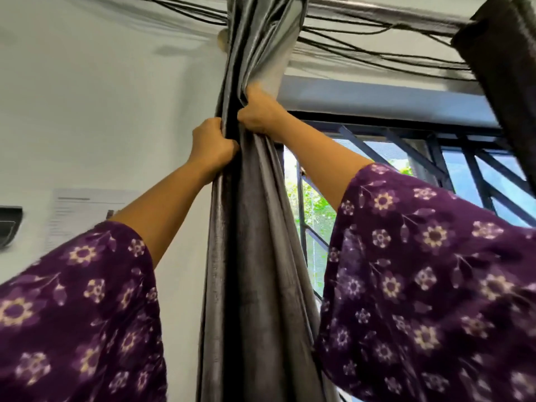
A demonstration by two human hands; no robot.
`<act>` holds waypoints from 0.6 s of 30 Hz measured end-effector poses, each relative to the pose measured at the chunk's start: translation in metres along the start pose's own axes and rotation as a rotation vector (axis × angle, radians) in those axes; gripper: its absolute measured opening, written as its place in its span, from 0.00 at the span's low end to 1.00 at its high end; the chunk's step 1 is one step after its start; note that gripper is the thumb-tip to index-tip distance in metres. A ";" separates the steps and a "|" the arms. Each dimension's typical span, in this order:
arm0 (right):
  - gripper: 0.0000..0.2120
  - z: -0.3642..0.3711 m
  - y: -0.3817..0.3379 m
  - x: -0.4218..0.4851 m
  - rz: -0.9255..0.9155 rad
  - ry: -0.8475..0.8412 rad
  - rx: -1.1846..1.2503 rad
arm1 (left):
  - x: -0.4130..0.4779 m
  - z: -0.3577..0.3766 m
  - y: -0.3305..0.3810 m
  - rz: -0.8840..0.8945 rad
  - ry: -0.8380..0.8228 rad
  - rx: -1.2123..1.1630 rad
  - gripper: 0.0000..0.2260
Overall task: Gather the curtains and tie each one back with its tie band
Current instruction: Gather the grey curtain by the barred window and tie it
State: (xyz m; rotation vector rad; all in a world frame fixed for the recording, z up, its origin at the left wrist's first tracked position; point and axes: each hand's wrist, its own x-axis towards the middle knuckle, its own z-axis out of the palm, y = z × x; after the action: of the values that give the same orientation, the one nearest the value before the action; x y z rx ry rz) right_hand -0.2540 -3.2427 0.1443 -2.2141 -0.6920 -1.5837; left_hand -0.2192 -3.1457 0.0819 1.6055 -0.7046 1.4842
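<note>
In the head view, the grey curtain [255,227] is cut off by the top and bottom of the frame, so neither its hanging points nor its hem can be seen. The fingertips of both hands are buried in its folds. A second, darker curtain [504,68] shows only as a strip at the upper right corner. The grey curtain hangs at the left edge of the window [435,152], beside the white wall [101,97]. It is bunched into a narrow column whose long axis runs vertically. The left hand [210,143] grips the left side of the bundle, fingers curled tight around the fabric. The right hand [258,111] clutches folds on the right side, slightly higher, just beside the left hand. Dark cables [377,50] run blurred across the ceiling above.
</note>
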 end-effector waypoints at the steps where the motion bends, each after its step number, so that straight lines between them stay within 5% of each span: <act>1: 0.15 -0.002 0.005 -0.004 0.019 0.003 -0.003 | -0.001 0.002 0.001 0.011 0.000 0.005 0.04; 7: 0.23 -0.012 0.045 -0.048 0.173 0.216 -0.030 | -0.017 0.028 0.021 0.070 -0.053 -0.004 0.12; 11: 0.44 -0.008 0.070 -0.073 0.110 0.262 -0.049 | -0.027 0.043 0.030 0.116 -0.093 -0.041 0.07; 18: 0.32 -0.031 0.092 -0.083 0.115 0.314 -0.154 | -0.023 0.078 0.084 0.197 -0.237 -0.114 0.03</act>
State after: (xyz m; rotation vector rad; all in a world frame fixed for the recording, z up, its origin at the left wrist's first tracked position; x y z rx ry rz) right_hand -0.2491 -3.3512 0.0770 -1.9968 -0.3572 -1.9209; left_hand -0.2521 -3.2571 0.0782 1.6781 -1.0888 1.3746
